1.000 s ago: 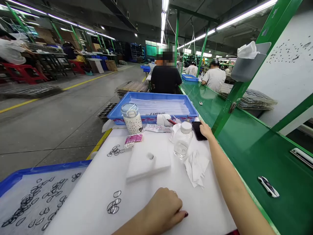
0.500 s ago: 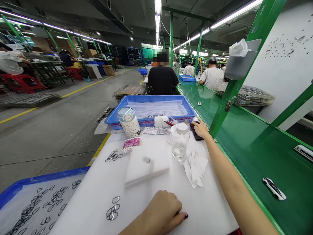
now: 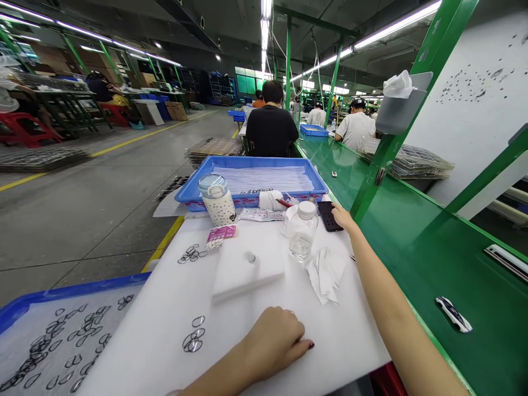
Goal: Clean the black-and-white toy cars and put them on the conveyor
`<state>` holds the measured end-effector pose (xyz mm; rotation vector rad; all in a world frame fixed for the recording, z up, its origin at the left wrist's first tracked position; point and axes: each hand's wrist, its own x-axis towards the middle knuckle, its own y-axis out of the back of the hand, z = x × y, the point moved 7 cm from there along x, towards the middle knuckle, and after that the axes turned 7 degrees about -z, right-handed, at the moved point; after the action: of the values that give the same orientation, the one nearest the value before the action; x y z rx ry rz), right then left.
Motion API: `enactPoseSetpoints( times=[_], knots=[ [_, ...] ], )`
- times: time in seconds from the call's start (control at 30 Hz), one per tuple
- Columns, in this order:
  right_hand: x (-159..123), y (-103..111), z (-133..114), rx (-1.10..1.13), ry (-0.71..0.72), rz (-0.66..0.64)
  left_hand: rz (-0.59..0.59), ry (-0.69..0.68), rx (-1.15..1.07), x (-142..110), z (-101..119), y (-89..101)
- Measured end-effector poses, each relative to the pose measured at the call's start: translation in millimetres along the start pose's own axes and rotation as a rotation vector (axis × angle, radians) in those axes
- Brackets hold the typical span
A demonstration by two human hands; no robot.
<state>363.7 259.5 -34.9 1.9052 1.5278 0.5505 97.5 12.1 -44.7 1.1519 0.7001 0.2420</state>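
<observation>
My left hand [image 3: 280,338] rests on the white padded tabletop [image 3: 144,330], its fingers curled under and the thumb out to the right. Nothing shows in it; its palm is hidden. Left of it lie several thin dark-rimmed rings [image 3: 193,345]. My right hand [image 3: 343,216] reaches to the far right corner, fingers partly extended at the right edge of a black phone [image 3: 330,216]. That phone lies flat, its screen dark with faint icons. Nearer than the phone are a clear bottle [image 3: 303,234] with white lid and a crumpled white tissue [image 3: 327,273].
A white foam block [image 3: 247,275] sits mid-table, behind it a pink packet of cotton swabs [image 3: 221,235] and a dotted cup [image 3: 218,206]. Blue trays stand behind [image 3: 192,190] and lower left [image 3: 82,289]. A green post [image 3: 367,192] rises beside the green belt [image 3: 396,231].
My right hand has drawn back from over the phone to its right edge, so more of the screen shows. My left hand keeps its place. The view has shifted slightly.
</observation>
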Motion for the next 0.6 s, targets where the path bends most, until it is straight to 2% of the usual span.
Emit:
enactPoseSetpoints(
  times=[0.27,0.47,0.6],
  knots=[
    [-9,-10,26,0.208,-0.019,-0.004,0.007,0.008,0.012,-1,2,3.7],
    [-9,-11,32,0.243,0.02,0.012,-0.003,0.015,-0.009,-3,2,5.5],
    [-4,-11,36,0.214,-0.015,0.087,-0.004,0.02,-0.028,-2,1,4.7]
  ],
)
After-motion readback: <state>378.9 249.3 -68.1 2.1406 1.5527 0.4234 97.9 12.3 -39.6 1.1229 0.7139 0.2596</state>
